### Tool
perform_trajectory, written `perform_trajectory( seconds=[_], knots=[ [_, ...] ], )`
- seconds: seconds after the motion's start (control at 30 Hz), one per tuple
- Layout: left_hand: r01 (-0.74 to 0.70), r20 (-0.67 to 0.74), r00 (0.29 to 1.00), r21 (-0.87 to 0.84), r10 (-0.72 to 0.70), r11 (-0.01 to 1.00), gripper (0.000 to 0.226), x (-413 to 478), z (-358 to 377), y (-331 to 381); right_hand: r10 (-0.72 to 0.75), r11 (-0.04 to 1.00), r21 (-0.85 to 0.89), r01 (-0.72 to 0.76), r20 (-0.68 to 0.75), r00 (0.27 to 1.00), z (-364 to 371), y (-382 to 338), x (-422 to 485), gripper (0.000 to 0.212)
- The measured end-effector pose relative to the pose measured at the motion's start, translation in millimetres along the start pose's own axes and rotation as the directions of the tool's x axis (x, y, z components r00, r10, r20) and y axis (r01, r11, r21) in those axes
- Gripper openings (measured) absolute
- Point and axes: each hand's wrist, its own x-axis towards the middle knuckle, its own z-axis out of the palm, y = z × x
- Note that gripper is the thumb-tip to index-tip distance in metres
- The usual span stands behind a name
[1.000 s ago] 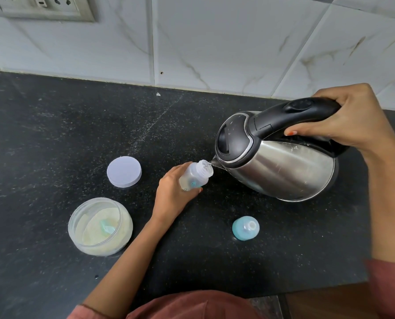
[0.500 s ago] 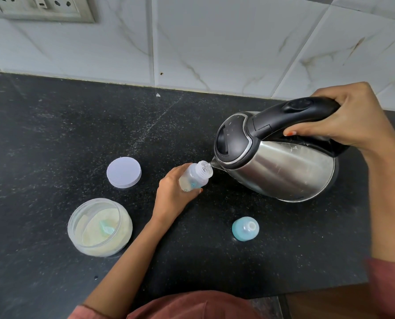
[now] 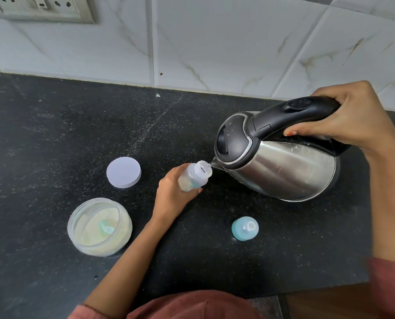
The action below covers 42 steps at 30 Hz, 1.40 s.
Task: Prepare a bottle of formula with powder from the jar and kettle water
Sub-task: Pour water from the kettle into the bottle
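bottle (image 3: 194, 178) mid-counter, neck tilted right toward kettle (image 3: 277, 162) spout, clasped by left hand (image 3: 172, 196) | right hand (image 3: 350, 120) wrapped round kettle handle, spout at bottle mouth | no legible writing | jar (image 3: 99, 226) open, near counter (image 3: 54, 125) front-left; lid (image 3: 123, 172), teat cap (image 3: 245, 228) apart

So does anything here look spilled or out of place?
Faint pale specks streak the black counter behind the jar lid, possibly powder. Otherwise fine: the kettle spout meets the bottle mouth, with no puddle visible.
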Motion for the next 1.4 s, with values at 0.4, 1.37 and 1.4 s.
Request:
perform_trajectory(
  seconds=[0.4,1.37,1.4],
  knots=[
    [-0.009,0.002,1.0,0.02,0.009,1.0,0.06,1.4,1.3,-1.4,-0.009,1.0,-0.025,0.009,0.004,1.0,-1.4,-1.7,0.8,0.036],
    [-0.005,0.017,1.0,0.013,0.004,1.0,0.061,-1.5,2.2,0.7,-0.018,0.998,-0.064,0.019,0.021,1.0,-4.6,-6.8,1.4,0.04],
    [-0.004,0.015,1.0,0.009,0.004,1.0,0.06,-1.2,2.3,0.7,-0.021,0.997,-0.069,0.023,0.02,1.0,-4.8,-6.9,1.4,0.041]
  ],
)
